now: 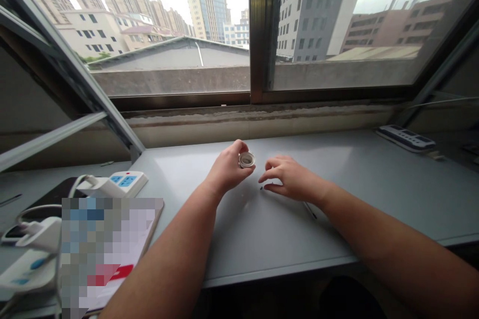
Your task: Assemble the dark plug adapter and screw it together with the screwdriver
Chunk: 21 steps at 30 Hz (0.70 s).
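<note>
My left hand (229, 167) is closed around a small white round piece (247, 160), which looks like a short cup or socket with its hollow end facing me. To the right of it, just above the desk, hovers my right hand (286, 177), thumb and fingertips apart with nothing visible between them. Tiny dark bits (261, 188), too small to identify, lie on the desk by its fingertips. Under my right wrist a thin rod with a dark tip (310, 210) pokes out; the wrist hides part of it.
The grey desk (254, 254) runs along a window. At left are a white power strip (129, 183) with plugs and cables, a second strip (30, 269) and a blurred booklet (112, 249). Another power strip (406, 138) sits back right. A metal frame (80, 65) slants at left.
</note>
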Tool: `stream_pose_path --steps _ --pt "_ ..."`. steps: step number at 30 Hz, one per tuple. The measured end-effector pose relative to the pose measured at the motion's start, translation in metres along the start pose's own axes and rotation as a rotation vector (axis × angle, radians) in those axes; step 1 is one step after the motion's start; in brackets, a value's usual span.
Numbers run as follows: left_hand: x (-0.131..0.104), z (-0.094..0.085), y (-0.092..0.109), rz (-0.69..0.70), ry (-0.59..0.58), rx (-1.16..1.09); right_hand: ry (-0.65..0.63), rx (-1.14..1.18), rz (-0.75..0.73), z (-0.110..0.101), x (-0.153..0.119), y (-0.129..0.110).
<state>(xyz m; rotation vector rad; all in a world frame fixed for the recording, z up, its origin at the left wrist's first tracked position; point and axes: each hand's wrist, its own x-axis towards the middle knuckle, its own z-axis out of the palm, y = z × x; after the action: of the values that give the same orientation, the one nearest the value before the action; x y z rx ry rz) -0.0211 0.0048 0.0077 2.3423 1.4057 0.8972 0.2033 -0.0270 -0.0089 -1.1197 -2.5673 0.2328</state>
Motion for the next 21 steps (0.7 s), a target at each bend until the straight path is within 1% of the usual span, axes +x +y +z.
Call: stream_pose_path --steps 3,7,11,12,14,16,18,20,21 --pt "0.001 0.001 0.0 -0.058 -0.031 -0.035 -0.056 -0.033 -0.027 0.008 0.007 -0.002" --pt "0.003 0.002 0.0 -0.161 -0.064 -0.184 -0.058 -0.068 -0.049 0.016 0.012 -0.003" --pt "0.003 0.002 -0.001 -0.195 -0.012 -0.286 -0.018 -0.089 -0.111 0.014 0.012 -0.002" --pt "0.003 0.002 0.0 -0.197 -0.016 -0.317 0.011 -0.072 -0.118 0.011 0.011 0.0" --pt "0.002 0.001 0.003 -0.21 -0.078 -0.415 0.109 0.003 -0.106 0.005 0.009 0.006" --pt "0.0 0.0 0.008 -0.226 -0.191 -0.526 0.239 0.1 -0.072 -0.002 0.006 0.013" --pt "-0.002 0.0 0.013 -0.242 -0.29 -0.621 0.341 0.175 -0.051 -0.008 0.003 0.018" --pt "-0.003 0.001 0.017 -0.251 -0.349 -0.721 0.394 0.217 -0.062 -0.013 0.0 0.02" --pt "-0.004 0.002 0.019 -0.255 -0.358 -0.776 0.407 0.228 -0.08 -0.014 -0.001 0.02"
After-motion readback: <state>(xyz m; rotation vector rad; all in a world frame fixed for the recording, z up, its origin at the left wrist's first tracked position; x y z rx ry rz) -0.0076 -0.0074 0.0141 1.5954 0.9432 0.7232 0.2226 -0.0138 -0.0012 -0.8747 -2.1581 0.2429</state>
